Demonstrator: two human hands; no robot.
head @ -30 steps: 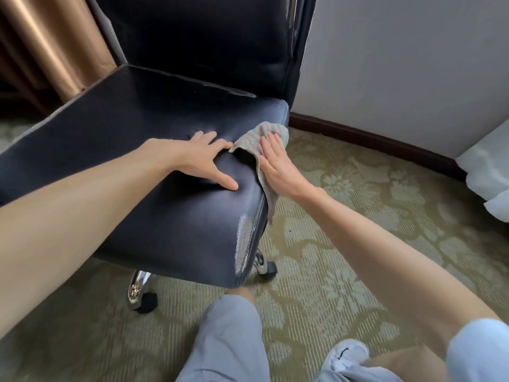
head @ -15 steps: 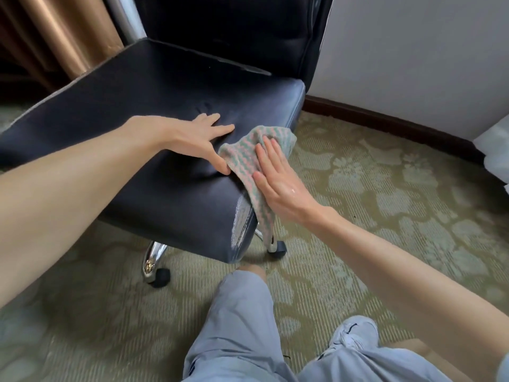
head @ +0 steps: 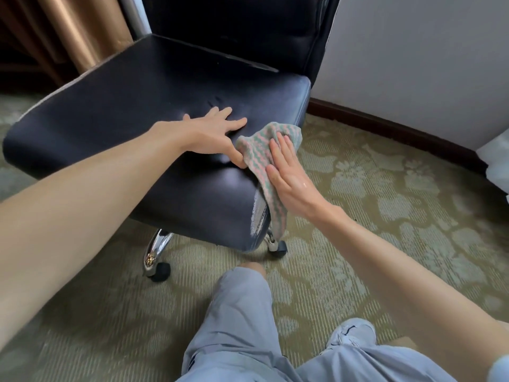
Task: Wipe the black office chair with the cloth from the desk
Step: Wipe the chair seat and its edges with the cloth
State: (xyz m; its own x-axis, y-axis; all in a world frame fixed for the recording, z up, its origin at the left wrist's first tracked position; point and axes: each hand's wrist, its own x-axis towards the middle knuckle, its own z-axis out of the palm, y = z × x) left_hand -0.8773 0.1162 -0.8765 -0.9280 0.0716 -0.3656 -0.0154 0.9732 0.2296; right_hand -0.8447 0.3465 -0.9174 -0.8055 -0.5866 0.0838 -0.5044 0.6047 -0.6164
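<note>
- Cloth (head: 264, 150), a pink-and-green striped terry rag, lies draped over the right front edge of the seat of the black leather office chair (head: 137, 119), its lower end hanging down the seat's side.
- The right hand (head: 289, 177) presses the cloth against that edge, palm flat, fingers straight and close together, none curled round it.
- The left hand (head: 214, 136) rests flat on top of the seat just left of the cloth, fingers straight and spread wide, thumb tip touching the cloth.
- A pale scuffed patch (head: 257, 216) marks the seat's front corner, below the cloth.
- Under the seat, a chrome base leg (head: 155, 250) ends in a black caster (head: 162, 271).
- Green floral carpet (head: 371, 194) lies beneath the seat; a white wall (head: 413, 64) with dark skirting (head: 385, 128) stands to its right, and a gold curtain (head: 82, 31) hangs behind its left side.
- In front of the seat are the person's pale blue trousers (head: 239, 326) and a pale shoe (head: 355, 332).
</note>
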